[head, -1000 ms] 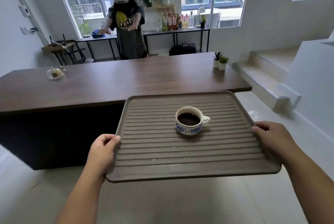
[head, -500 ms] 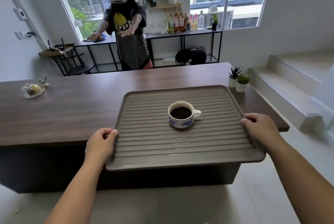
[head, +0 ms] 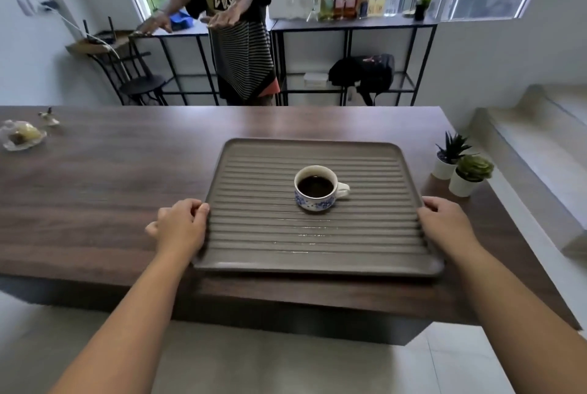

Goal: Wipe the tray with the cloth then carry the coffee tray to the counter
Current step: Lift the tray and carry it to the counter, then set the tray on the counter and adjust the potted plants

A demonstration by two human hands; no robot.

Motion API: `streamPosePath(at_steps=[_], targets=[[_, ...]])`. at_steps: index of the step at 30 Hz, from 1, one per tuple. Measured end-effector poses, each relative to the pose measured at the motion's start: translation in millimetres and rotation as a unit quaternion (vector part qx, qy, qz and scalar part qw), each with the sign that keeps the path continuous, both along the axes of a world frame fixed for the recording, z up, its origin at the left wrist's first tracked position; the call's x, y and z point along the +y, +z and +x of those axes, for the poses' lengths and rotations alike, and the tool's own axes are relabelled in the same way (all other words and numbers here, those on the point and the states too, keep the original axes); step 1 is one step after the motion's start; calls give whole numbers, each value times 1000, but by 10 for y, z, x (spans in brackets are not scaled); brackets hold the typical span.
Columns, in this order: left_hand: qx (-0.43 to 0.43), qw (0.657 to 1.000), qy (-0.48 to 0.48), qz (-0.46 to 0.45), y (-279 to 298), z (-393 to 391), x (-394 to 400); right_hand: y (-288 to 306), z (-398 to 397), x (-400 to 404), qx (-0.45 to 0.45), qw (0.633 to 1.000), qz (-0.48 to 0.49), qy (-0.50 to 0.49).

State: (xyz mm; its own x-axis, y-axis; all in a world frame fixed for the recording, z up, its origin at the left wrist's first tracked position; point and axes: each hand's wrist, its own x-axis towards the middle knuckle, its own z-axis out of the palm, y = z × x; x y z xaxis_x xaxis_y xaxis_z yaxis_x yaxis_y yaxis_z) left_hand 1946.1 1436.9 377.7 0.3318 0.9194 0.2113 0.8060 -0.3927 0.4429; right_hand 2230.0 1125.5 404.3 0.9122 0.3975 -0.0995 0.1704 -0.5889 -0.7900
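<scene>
Left hand (head: pixel 181 224) curled shut around the left rim of the tray (head: pixel 254 234), thumb on top of the rim; right hand (head: pixel 444 222) closed the same way on the right rim. Between the two hands, slightly forward of them and nearer the right one, stands the coffee cup (head: pixel 316 188) — nearly full of dark liquid, its handle turned toward the right hand. The tray lies over the desk (head: pixel 95 196); whether its underside already touches the wood cannot be told. Its near edge sits close to the desk's front edge.

Risks, as judged from this view: an uneven lowering — one hand dropping ahead of the other — would tilt the ribbed surface and send coffee over the cup's lip, or let the cup slide along the ribs. Faint wet-looking glints on the ribs just behind the cup suggest a slick patch. A release with the tray this near the front edge leaves it open to a knock. Beyond the right hand, two small potted plants (head: pixel 460 168) stand close enough to be struck if the tray shifts rightward.
</scene>
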Motion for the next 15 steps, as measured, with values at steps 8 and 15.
streamPosePath(at_steps=[8, 15], targets=[[21, 1000, -5, -15, -153, 489, 497, -216, 352, 449, -3, 1000, -16, -20], [29, 999, -11, -33, -240, 725, 820, -321, 563, 760, -35, 998, -38, -39]])
